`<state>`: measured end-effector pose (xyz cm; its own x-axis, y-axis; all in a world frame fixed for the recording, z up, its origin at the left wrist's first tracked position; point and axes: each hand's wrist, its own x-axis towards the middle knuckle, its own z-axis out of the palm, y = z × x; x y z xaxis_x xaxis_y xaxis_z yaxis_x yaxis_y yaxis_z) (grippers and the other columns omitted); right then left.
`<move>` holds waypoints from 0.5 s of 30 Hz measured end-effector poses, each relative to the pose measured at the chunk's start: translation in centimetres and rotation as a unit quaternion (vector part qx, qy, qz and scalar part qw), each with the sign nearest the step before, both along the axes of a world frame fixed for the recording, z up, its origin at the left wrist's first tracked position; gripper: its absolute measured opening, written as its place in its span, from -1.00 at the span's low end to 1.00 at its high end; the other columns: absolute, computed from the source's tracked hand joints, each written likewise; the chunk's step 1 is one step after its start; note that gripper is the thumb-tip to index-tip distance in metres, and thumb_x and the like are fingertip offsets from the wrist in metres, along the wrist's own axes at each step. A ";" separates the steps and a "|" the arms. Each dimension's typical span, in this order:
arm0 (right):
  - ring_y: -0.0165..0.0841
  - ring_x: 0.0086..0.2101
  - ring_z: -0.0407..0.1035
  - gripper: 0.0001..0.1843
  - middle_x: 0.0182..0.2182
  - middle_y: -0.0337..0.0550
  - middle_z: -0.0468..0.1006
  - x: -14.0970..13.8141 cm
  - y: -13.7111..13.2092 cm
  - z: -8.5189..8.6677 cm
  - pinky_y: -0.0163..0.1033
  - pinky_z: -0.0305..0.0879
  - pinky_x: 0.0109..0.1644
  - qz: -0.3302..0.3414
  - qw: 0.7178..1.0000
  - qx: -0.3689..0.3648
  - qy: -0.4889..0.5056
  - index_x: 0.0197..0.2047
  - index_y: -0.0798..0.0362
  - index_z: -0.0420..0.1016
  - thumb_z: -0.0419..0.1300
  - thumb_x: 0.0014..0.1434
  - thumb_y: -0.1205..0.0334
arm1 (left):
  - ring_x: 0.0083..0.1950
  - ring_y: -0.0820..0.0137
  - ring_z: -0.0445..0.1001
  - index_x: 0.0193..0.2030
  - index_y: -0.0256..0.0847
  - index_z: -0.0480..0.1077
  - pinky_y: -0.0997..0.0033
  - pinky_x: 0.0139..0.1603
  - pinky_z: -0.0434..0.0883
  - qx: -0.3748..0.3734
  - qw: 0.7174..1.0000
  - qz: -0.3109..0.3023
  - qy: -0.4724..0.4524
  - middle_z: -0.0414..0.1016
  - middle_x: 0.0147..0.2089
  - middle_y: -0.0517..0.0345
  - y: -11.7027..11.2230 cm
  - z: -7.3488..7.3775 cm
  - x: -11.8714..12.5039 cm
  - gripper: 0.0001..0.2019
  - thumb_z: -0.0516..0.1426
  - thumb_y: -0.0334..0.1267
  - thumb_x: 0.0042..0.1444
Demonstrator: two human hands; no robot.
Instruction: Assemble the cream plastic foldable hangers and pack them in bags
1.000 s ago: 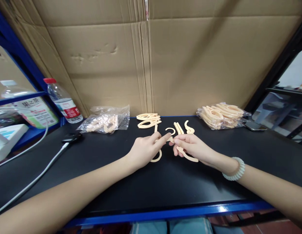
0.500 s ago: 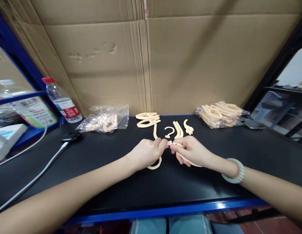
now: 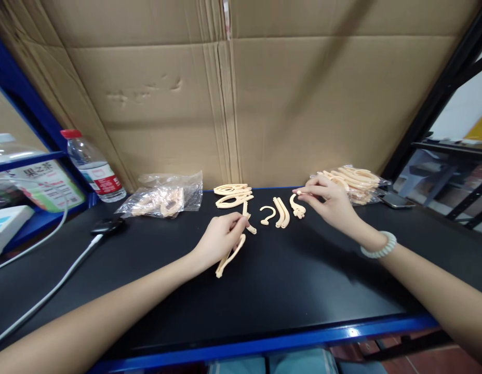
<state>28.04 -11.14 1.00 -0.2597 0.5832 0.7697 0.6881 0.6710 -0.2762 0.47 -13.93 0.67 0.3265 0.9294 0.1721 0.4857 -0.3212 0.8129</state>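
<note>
My left hand is closed around a cream plastic hanger piece, whose narrow loop sticks out below the fingers toward the table's front. A straight cream arm piece lies right by those fingertips. My right hand pinches a small pale piece at its fingertips; whether this is the tip of the curved cream hook beneath is unclear. Left of that cluster lie two curved cream arm pieces side by side and a single hanger hook. Looped cream pieces are stacked behind my left hand.
A plastic bag with cream pieces lies at back left, another full bag at back right beside a phone. A bottle and a black device with a white cable stand left. Cardboard walls the back.
My hands have come apart from where they met mid-table. The right moved back and right to the hook cluster; the left shifted slightly left, keeping a looped piece.
</note>
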 end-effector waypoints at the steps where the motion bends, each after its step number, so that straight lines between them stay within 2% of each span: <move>1: -0.26 -0.32 0.34 -0.79 -0.34 -0.11 0.43 0.4 0.5 -0.3 -0.10 0.32 -0.23 -0.002 1.000 -0.001 -0.008 -0.22 -0.07 0.61 0.12 0.25 0.18 | -0.66 0.44 0.36 -0.36 -0.23 0.43 0.54 -0.60 0.26 -0.022 1.000 0.003 -0.013 0.41 -0.65 0.23 0.2 0.0 -0.1 -0.70 0.01 -0.10 0.20; 4: -0.26 -0.29 0.38 -0.75 -0.29 -0.09 0.46 0.7 1.4 -1.5 -0.09 0.36 -0.21 0.017 0.998 -0.018 -0.049 -0.21 -0.06 0.62 0.08 0.26 0.25 | -0.68 0.45 0.37 -0.35 -0.26 0.41 0.55 -0.65 0.28 -0.098 0.992 0.025 -0.073 0.44 -0.65 0.20 0.6 -0.1 -0.2 -0.73 0.05 -0.10 0.17; 8: -0.26 -0.28 0.41 -0.69 -0.24 -0.03 0.47 0.6 2.1 -2.9 -0.07 0.41 -0.15 0.044 0.988 -0.082 -0.121 -0.21 0.04 0.62 0.03 0.21 0.39 | -0.66 0.46 0.41 -0.36 -0.29 0.38 0.59 -0.67 0.30 -0.170 0.970 0.065 -0.162 0.44 -0.63 0.18 0.7 -0.2 -0.3 -0.75 0.10 -0.11 0.16; 11: -0.21 -0.24 0.39 -0.65 -0.28 -0.02 0.50 1.0 2.6 -3.4 -0.02 0.41 -0.10 0.021 0.981 -0.099 -0.167 -0.26 0.07 0.62 0.01 0.14 0.50 | -0.62 0.48 0.43 -0.34 -0.29 0.35 0.61 -0.64 0.34 -0.190 0.958 0.085 -0.197 0.45 -0.60 0.16 0.6 -0.3 -0.2 -0.78 0.09 -0.16 0.19; 13: -0.17 -0.22 0.37 -0.61 -0.31 -0.03 0.51 1.1 2.5 -3.4 0.02 0.40 -0.10 -0.002 0.981 -0.082 -0.176 -0.27 0.06 0.62 -0.01 0.10 0.55 | -0.60 0.50 0.43 -0.34 -0.29 0.32 0.62 -0.62 0.37 -0.187 0.954 0.101 -0.211 0.47 -0.58 0.15 0.7 -0.5 -0.2 -0.78 0.08 -0.16 0.21; 15: -0.17 -0.22 0.37 -0.59 -0.29 -0.03 0.52 0.5 1.8 -3.2 0.03 0.40 -0.10 -0.001 0.987 -0.058 -0.153 -0.20 0.04 0.60 -0.02 0.12 0.54 | -0.60 0.52 0.43 -0.37 -0.27 0.29 0.63 -0.61 0.38 -0.180 0.951 0.112 -0.227 0.46 -0.57 0.17 0.6 -0.7 -0.1 -0.77 0.09 -0.15 0.21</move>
<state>28.59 -9.30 -2.16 -0.4683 0.6634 0.5836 0.7526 0.6455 -0.1300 0.36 -13.29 -0.03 0.0815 0.9922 -0.0943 0.0825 0.0876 0.9927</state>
